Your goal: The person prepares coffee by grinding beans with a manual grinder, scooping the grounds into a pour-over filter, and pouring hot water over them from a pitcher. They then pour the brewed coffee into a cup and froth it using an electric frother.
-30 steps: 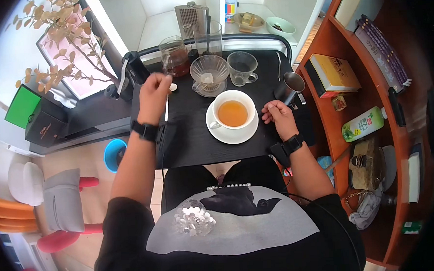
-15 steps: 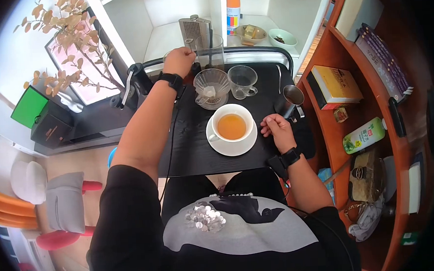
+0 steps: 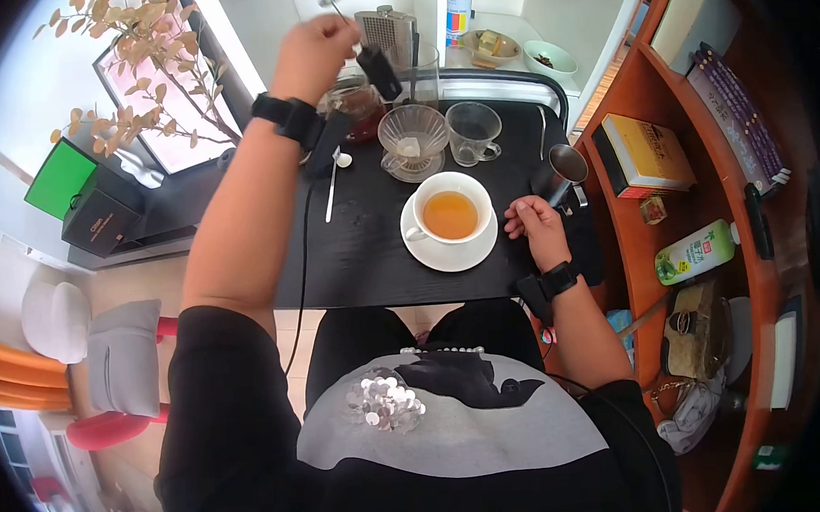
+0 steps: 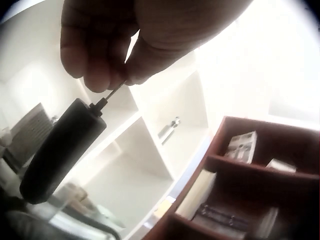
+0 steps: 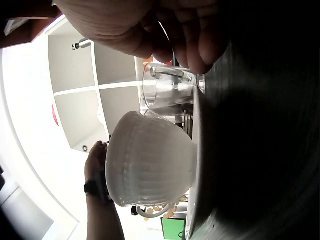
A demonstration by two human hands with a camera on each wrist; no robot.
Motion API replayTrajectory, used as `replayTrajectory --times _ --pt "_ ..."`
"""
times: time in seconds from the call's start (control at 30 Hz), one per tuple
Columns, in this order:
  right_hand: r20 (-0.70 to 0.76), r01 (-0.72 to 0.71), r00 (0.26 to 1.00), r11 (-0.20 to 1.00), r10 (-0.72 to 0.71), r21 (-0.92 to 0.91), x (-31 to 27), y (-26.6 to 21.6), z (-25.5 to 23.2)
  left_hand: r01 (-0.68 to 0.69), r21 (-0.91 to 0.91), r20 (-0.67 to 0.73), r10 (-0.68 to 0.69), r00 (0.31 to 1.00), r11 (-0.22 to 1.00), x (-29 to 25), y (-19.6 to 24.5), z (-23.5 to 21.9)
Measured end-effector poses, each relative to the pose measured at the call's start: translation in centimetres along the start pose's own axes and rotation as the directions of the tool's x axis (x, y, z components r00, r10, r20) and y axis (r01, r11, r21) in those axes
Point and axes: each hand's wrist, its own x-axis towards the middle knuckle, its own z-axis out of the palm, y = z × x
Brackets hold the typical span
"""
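My left hand (image 3: 314,55) is raised over the far left of the black table (image 3: 355,263). Its fingers and thumb pinch the thin metal shaft of a handheld milk frother (image 3: 379,72). The black handle hangs below the fingers, also plain in the left wrist view, and the small whisk end points up. My right hand (image 3: 538,229) rests loosely on the table, holding nothing, right of a white saucer (image 3: 449,261). On that saucer stands a white cup (image 5: 150,160) of amber liquid.
Behind the cup stand a ribbed glass dripper (image 3: 413,135), a glass cup (image 3: 474,130) and a glass pot (image 3: 358,106) of reddish liquid. A metal pitcher (image 3: 567,162) is at the right. A small white spoon (image 3: 331,195) lies at the left. Shelves (image 3: 626,226) flank the right side.
My left hand reached forward from the table's left side to the back, took the frother by its shaft and lifted it. My right hand stays in place.
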Motion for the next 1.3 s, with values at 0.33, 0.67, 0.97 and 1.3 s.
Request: replayTrajectory --times 0.33,0.67,0.97,1.3 --pt "0.1 0.271 0.956 0.961 -0.276 0.053 -2.9 -8.0 3.7 0.272 -0.743 0.249 -0.124 0.961 0.612 -9.7 8.0 -1.5" --pt "0.139 0.347 0.925 0.935 -0.354 0.076 -7.0 -10.9 6.2 0.518 -0.848 0.49 -0.203 0.848 0.118 -18.0 4.7 3.9" --pt "-0.012 0.357 0.929 0.904 -0.37 -0.236 -5.1 -16.0 3.9 0.611 -0.621 0.448 -0.416 0.791 0.492 -22.7 -1.6 1.0" --pt "0.375 0.526 0.849 0.532 -0.372 -0.664 -2.6 -17.6 6.3 0.349 -0.311 0.077 -0.343 0.936 0.884 -24.9 -5.4 -0.6"
